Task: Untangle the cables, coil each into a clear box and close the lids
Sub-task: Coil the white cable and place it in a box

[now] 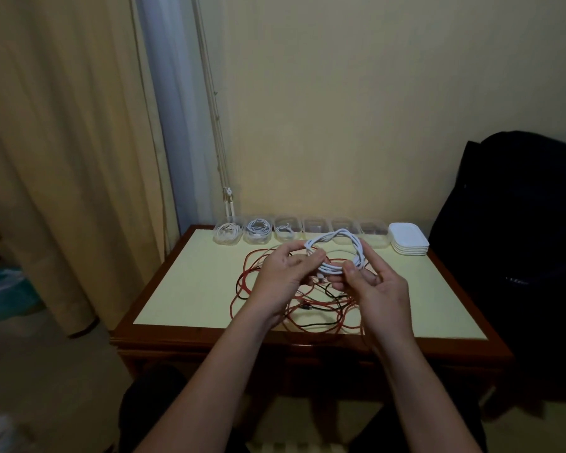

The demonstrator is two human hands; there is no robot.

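White cable (339, 253) hangs in loops between my left hand (281, 276) and right hand (376, 286), both pinching it above the bench (193, 289). Three far-left clear boxes (257, 231) already hold coils. The next three boxes (316, 225) look empty, the lids (409, 243) sit stacked far right, and red cables (242, 282) and a black cable (317, 323) lie tangled underneath.

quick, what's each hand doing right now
Left hand: closed, pinching one side of the white cable coil.
Right hand: closed, gripping the other side of the same coil.
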